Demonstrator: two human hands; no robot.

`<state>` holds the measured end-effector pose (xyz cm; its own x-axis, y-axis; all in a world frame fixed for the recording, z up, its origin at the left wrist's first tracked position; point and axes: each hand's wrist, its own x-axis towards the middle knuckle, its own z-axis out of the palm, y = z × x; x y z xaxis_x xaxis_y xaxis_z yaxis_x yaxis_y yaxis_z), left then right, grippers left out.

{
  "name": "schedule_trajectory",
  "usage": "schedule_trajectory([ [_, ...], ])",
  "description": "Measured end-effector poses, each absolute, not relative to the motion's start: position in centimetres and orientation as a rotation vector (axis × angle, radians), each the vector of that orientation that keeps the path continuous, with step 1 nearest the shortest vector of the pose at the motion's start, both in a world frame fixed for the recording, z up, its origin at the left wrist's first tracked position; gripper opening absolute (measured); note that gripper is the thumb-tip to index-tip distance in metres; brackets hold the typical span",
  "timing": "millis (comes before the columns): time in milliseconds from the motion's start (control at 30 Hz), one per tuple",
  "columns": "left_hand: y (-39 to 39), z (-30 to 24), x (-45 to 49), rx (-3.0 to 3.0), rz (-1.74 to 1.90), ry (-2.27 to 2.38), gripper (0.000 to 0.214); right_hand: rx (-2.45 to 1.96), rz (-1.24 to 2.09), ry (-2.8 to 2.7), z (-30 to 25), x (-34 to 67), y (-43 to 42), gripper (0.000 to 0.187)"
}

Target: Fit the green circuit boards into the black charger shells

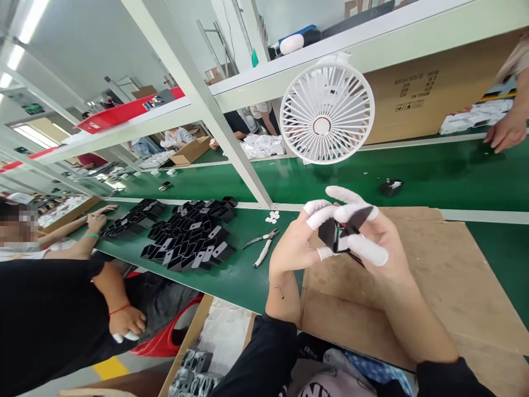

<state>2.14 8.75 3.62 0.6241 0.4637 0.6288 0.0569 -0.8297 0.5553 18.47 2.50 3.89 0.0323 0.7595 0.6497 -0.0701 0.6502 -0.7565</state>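
Note:
Both my hands, with white finger cots on several fingertips, hold a small black plastic housing [328,232] above the cardboard sheet [433,259]. My left hand [298,237] grips its left side, fingers bent round it. On the other side my right hand [378,237] has its thumb across the front and its fingers behind. Something small, green and red, shows inside the housing; its details are too small to make out. To the left of my left hand lie cutting pliers [262,247] with white handles, near several small white discs [273,216].
Many black housings [188,234] cover the bench on the left. A white fan [326,110] hangs from the shelf. Beyond it, a single black piece [391,187] lies on the green belt [433,171]. A co-worker [49,309] sits at left; another person's hand [508,129] is at far right.

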Motion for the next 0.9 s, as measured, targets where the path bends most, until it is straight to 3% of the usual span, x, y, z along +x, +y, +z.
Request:
schedule_trajectory([
  [100, 9.4, 3.5, 2.3, 2.239, 1.155, 0.305, 0.067, -0.492, 0.723, -1.228, 3.6, 18.4, 2.9, 0.006],
  [433, 9.9, 3.3, 3.0, 2.119, 1.096, 0.136, 0.062, -0.426, 0.835, -1.043, 3.8, 18.5, 2.7, 0.017],
  [667, 9.5, 3.5, 3.1, 2.129, 1.127, 0.210, 0.059, -0.432, 0.700, -1.168, 3.7, 18.5, 2.5, 0.021],
  [900, 9.5, 3.7, 2.9, 2.157, 1.166, 0.216, 0.060, -0.623, 0.343, -1.312, 4.3, 18.9, 2.0, 0.029],
])
